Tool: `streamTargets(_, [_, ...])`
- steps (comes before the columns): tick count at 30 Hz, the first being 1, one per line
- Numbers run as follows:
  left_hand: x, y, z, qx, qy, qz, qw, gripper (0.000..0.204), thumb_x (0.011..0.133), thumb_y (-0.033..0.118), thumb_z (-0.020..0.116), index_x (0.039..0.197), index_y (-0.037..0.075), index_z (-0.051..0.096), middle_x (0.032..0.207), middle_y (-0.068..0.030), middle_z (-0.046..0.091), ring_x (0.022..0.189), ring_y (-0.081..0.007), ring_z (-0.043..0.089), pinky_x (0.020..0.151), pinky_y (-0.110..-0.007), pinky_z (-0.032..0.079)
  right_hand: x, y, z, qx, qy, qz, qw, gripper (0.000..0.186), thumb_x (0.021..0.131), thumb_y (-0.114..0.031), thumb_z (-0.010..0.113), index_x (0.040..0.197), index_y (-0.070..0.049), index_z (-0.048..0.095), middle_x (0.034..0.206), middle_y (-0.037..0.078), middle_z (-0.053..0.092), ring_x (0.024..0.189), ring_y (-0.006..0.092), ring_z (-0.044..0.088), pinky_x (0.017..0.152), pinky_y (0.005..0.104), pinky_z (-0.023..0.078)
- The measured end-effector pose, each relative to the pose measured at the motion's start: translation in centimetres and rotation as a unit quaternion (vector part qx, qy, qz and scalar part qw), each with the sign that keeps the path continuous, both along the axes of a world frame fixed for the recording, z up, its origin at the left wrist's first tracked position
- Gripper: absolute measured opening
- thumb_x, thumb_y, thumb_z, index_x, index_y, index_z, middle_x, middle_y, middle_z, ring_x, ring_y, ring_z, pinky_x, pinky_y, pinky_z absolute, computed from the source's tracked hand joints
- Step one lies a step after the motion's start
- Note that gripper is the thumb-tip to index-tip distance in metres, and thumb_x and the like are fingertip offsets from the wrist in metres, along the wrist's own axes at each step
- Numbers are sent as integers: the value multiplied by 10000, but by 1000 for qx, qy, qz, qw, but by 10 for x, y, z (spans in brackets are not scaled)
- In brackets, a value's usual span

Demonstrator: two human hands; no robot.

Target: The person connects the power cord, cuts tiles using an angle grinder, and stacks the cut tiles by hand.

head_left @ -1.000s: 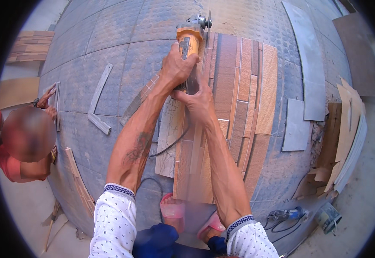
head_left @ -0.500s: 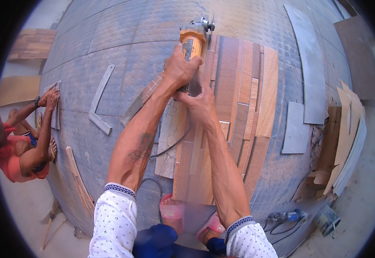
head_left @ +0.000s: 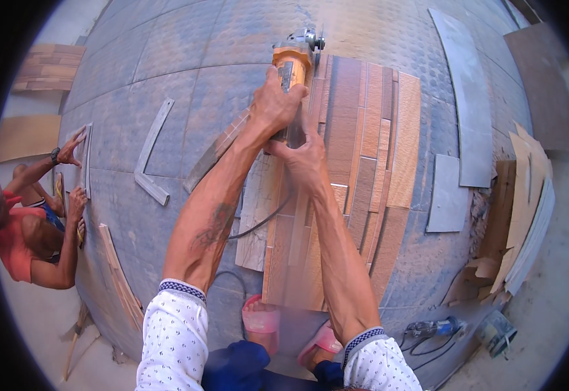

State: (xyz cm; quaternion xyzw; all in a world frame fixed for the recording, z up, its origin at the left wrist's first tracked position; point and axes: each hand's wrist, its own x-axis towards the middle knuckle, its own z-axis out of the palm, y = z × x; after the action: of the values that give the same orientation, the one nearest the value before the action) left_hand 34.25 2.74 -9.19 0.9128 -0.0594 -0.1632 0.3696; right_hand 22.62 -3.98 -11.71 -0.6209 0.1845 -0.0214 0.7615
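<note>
Both my hands are closed around a yellow-orange angle grinder (head_left: 293,57) with a metal head and a thin disc seen edge-on. My left hand (head_left: 275,107) wraps the front of its body, and my right hand (head_left: 302,153) grips the rear end. The disc stands at the far left edge of a brown tile (head_left: 348,117) with a wood-strip pattern. Fine dust hangs over the tile's left side, so the exact contact is blurred. A black cord (head_left: 265,223) runs back from the grinder beneath my forearms. A grey tile strip (head_left: 254,218) lies beside the brown tile.
At the left a co-worker (head_left: 36,241) squats with hands on a grey strip. An L-shaped pair of strips (head_left: 150,156) lies nearby. Grey tile pieces (head_left: 467,111) are at the right, beside cardboard (head_left: 525,202). A blue power tool (head_left: 434,327) lies near my right foot.
My hands and the grinder have barely moved. The co-worker's hands have spread apart, one moving nearer along the grey strip.
</note>
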Motion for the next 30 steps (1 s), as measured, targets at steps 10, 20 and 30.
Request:
streamTargets(10, [-1, -3, 4, 27, 15, -3, 1000, 764, 790, 416, 606, 1328, -74, 373, 1009, -364, 637, 925, -472, 665, 820, -500, 526, -4, 1, 3, 27, -9, -7, 1000, 806, 620, -299, 882, 1296, -15, 548, 1098, 91, 635, 999, 193, 613, 862, 313, 497])
streamTargets(20, [2, -7, 5, 32, 16, -2, 999, 780, 790, 413, 622, 1343, -78, 373, 1079, -380, 618, 993, -484, 645, 873, -490, 509, -5, 1, 9, 14, -24, -31, 999, 753, 639, -277, 867, 1275, -11, 561, 1047, 79, 651, 945, 176, 629, 830, 303, 511])
streamTargets(30, [-1, -5, 11, 39, 15, -7, 999, 727, 784, 417, 634, 1280, -75, 436, 1095, -364, 621, 1010, -464, 643, 879, -479, 501, -9, 2, 10, 50, -18, -26, 998, 758, 641, -251, 854, 1303, -29, 558, 1014, 73, 681, 912, 150, 647, 811, 288, 524])
